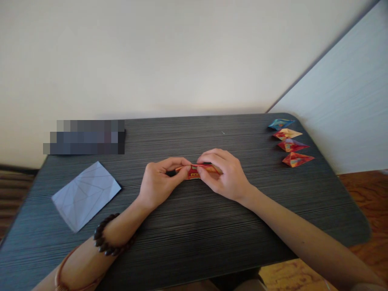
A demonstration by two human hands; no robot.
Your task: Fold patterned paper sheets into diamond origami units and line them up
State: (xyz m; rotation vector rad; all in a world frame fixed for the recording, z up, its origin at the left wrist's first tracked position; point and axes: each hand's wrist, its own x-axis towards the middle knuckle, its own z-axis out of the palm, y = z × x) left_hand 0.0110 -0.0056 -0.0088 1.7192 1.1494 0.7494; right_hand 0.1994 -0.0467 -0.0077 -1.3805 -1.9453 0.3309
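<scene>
A small folded piece of red patterned paper lies at the middle of the dark striped table. My left hand pinches its left end between thumb and fingers. My right hand pinches its right end, fingers curled over the top edge. Both hands rest low on the table and meet over the paper, which they partly hide. A dark bead bracelet is on my left wrist.
A creased pale blue sheet lies flat at the left. Several folded colourful paper shapes sit in a row at the far right corner. A blurred dark object lies at the back left. A wall stands behind, a white panel at the right.
</scene>
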